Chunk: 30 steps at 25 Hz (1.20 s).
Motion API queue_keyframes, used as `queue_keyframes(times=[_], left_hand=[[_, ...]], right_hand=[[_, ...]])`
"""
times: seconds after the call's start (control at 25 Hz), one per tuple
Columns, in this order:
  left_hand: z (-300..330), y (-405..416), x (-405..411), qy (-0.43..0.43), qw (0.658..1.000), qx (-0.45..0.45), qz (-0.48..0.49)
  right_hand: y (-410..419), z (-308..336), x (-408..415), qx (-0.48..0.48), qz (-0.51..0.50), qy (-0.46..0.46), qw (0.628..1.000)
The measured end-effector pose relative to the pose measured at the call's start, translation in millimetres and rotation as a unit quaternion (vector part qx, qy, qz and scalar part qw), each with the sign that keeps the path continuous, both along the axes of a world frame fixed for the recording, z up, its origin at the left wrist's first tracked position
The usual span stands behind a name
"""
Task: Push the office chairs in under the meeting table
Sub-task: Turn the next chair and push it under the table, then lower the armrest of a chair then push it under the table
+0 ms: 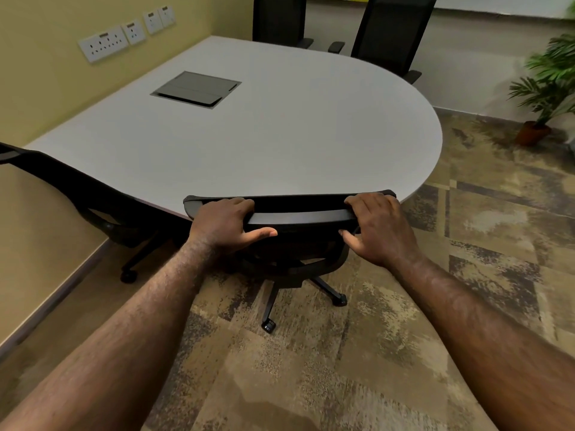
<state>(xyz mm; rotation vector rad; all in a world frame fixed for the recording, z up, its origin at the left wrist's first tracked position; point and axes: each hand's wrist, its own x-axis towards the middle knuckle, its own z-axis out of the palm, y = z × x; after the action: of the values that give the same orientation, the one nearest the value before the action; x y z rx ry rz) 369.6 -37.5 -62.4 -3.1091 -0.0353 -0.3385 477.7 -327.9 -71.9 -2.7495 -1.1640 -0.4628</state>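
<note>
While I've got both hands on it, the near office chair (292, 219) sits right at the rounded edge of the meeting table (280, 135), its backrest top just at the tabletop's rim and its seat hidden under there. My left hand (224, 225) is wrapped over the left end of the backrest's top bar, fingers curled over the far side, thumb stretched along the front. My right hand (378, 228) grips the right end the same way, thumb tucked under the bar. So both are clamped on that chair, nothing loose.

Its wheeled base (298, 293) pokes out on the patterned carpet (404, 306) below my wrists. Another chair (102, 209) is off to my left, angled against the table's straight side. Two more chairs (389, 35) stand at the far side, backs upright. A grey cable hatch (196, 89) is set flush in the tabletop, wall sockets (104, 43) line the yellow wall, and a potted plant (547, 88) sits in the right corner.
</note>
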Motion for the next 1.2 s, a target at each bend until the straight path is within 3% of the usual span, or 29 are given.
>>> queue_keyframes(times=[0.28, 0.68, 1.2], left_hand=[[11.4, -36.8, 21.9, -0.101, 0.995, -0.020, -0.014], [79.3, -119.5, 103.0, -0.159, 0.987, -0.027, 0.020], [140.0, -203.4, 297.2, -0.200, 0.977, 0.011, -0.077]], right_hand=[[-41.4, 24.8, 14.9, 0.031, -0.016, -0.017, 0.999], [-126.0, 76.8, 113.1, 0.097, -0.026, -0.026, 0.995], [-232.3, 132.7, 248.3, 0.143, -0.148, -0.109, 0.972]])
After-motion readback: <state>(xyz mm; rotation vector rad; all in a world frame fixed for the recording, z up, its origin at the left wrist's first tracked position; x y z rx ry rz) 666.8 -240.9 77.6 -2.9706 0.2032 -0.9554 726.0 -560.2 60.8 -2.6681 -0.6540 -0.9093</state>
